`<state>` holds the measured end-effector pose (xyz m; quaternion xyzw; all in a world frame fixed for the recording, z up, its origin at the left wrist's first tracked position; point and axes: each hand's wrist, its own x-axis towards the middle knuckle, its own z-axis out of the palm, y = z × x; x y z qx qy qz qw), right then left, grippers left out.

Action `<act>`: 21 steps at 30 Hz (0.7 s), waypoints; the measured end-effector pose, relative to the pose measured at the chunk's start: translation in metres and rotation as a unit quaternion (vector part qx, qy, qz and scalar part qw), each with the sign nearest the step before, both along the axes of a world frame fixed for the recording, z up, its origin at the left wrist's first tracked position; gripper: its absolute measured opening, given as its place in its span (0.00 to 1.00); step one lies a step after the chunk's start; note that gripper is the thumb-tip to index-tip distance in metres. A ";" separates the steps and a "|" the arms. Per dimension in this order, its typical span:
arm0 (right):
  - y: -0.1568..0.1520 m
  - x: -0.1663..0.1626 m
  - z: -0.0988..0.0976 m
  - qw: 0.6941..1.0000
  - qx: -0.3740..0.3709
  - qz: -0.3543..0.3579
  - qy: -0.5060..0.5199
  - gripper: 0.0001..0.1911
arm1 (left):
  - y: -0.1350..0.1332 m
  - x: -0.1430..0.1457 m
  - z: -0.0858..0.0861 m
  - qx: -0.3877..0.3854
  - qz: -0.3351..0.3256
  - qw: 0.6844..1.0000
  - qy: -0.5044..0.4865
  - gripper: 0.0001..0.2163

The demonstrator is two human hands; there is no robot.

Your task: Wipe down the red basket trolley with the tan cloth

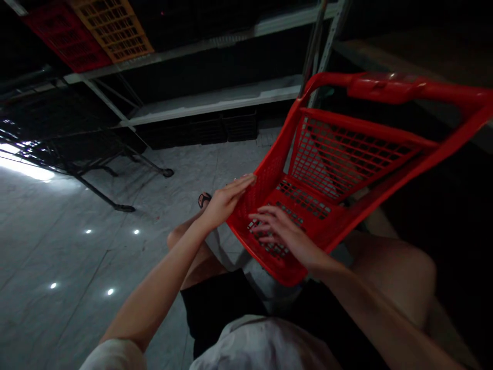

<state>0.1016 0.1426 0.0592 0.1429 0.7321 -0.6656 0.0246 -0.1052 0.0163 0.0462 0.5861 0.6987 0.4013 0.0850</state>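
Noting hand positions against the red basket (331, 216), the landmark for every place below. The basket sits between the person's legs, tilted across the view, its near end close to the black shorts (219, 303) and its handle (385, 87) at the far end. A slatted panel (352, 154) stands inside it, toward that handle.

Left hand (229, 200): on the left rim of the basket, palm side to the wall, fingers straight and close together. Contact looks light; whether the thumb hooks the edge cannot be told (it is hidden from this angle).

Right hand (280, 226): over the near part of the basket's interior, fingers loosely parted and slightly bent, grasping nothing. Whether the fingertips touch the perforated bottom cannot be told.

Surroundings: left of the basket, a sandal (204, 199) on the left foot, resting on the tiled floor (77, 257). Farther left of it, a dark frame (96, 188) on castered legs. Beyond the basket, a pale metal rack (219, 106), with dark crates (239, 126) at floor level under its lowest shelf. On a higher shelf, far to the left of the basket, a red crate (65, 36) and a yellow crate (113, 28) stand side by side. Lighting dim throughout, darkest to the right of the basket
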 end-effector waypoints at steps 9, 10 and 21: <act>0.041 -0.087 0.019 0.880 -0.421 -0.200 0.093 0.06 | 0.083 0.024 0.033 0.069 -0.026 0.978 -0.196 0.30; 0.053 -0.099 0.018 0.873 -0.401 -0.250 0.120 0.02 | 0.095 0.019 0.032 0.078 0.003 0.973 -0.219 0.30; 0.159 -0.205 -0.035 0.818 0.090 -0.416 0.387 0.19 | 0.168 0.009 -0.010 -0.032 0.185 0.964 -0.187 0.19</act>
